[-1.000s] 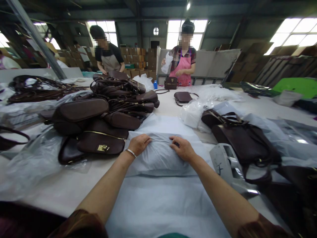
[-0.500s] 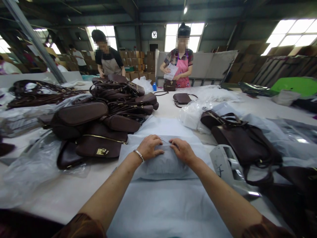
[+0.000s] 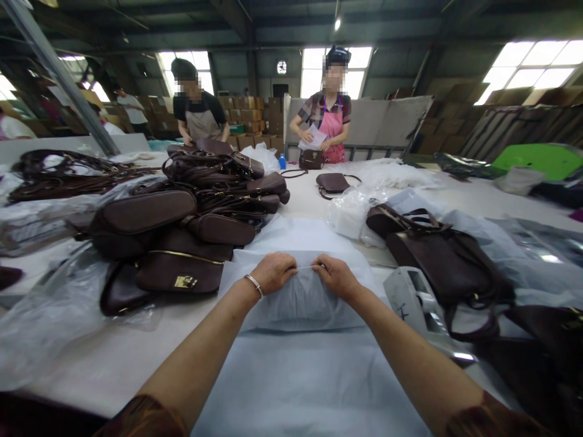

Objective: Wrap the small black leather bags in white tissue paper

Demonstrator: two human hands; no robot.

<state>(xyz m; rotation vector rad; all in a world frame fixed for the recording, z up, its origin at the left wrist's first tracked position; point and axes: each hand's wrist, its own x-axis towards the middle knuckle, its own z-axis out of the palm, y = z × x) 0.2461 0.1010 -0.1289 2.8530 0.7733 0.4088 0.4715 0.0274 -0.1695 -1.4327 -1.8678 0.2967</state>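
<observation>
Directly in front of me, a bulky thing lies wrapped in thin, pale wrapping paper [image 3: 291,306]; the paper hides what it is. My left hand [image 3: 276,272], with a silver bangle at its wrist, is closed in a pinch on the edge of this paper. Opposite it, my right hand [image 3: 336,274] pinches the same edge, its thumb and fingers together. A short stretch of paper is taut between them. More sheets of paper [image 3: 310,379] lie flat beneath the bundle, reaching toward my body.
On the left, dark brown leather handbags [image 3: 180,264] are heaped beside clear plastic [image 3: 54,328]. At right are a grey tape dispenser [image 3: 401,294] and another brown bag [image 3: 446,261]. Across the table, one person [image 3: 334,115] handles a small bag [image 3: 311,159]; another person [image 3: 200,112] stands behind the heap.
My fingers have closed on the paper's edge and drawn it taut between my hands. The view has shifted slightly. The far person's hand with the white sheet has lowered a little.
</observation>
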